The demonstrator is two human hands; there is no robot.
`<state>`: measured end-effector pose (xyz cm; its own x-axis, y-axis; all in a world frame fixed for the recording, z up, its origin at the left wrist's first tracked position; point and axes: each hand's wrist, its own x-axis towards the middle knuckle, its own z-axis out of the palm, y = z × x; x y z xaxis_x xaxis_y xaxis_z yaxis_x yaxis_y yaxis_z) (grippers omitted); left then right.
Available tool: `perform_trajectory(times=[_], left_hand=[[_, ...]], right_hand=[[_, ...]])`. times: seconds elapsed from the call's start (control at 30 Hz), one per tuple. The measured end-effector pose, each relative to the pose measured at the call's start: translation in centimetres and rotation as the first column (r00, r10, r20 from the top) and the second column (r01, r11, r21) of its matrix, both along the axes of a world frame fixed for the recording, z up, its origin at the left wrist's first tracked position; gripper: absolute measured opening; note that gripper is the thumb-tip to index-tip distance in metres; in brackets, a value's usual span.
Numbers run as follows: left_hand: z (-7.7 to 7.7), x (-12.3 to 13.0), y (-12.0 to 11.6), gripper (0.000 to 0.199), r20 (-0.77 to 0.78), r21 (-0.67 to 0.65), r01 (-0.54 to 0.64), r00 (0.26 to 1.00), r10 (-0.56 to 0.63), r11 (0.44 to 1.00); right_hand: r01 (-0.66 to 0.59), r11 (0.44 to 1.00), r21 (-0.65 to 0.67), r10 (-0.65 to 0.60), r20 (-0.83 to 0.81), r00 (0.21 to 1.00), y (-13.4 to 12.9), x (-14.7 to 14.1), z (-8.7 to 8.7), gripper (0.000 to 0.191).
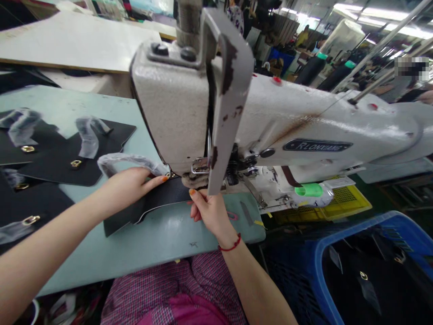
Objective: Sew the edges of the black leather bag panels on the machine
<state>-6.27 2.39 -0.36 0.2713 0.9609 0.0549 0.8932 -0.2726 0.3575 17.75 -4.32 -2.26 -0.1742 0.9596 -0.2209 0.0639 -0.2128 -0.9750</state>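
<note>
A black leather piece (152,198) with a plastic-wrapped strap (118,160) and a metal ring lies under the head of a white sewing machine (172,104). My left hand (137,185) rests on it from the left, thumb pressed near the ring, its other fingers mostly hidden. At the piece's right end, just in front of the machine head, my right hand (208,208) pinches the near edge between thumb and curled fingers. The needle area is largely hidden behind the machine's guard.
More black pieces (61,158) with wrapped straps and gold rings lie on the pale green table (152,243) at left. A blue basket (320,271) holding black pieces stands at lower right, near a yellow crate (348,203). A small blade-like tool (246,213) lies right of my right hand.
</note>
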Motion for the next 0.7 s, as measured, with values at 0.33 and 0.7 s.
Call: perform_trajectory(times=[0.33,0.7], left_hand=[[-4.0,9.6,-12.6,0.035,0.834,-0.541,0.106,0.194,0.517,0.834],[-4.4,10.4,-7.4,0.046,0.683,-0.723,0.108,-0.031,0.729,0.682]], right_hand=[[0.033,0.996,0.083,-0.035,0.023,0.999,-0.1,-0.1,0.2,0.047],[0.043,0.982,0.186,-0.058,0.081,0.995,-0.7,0.0,-0.3,0.041]])
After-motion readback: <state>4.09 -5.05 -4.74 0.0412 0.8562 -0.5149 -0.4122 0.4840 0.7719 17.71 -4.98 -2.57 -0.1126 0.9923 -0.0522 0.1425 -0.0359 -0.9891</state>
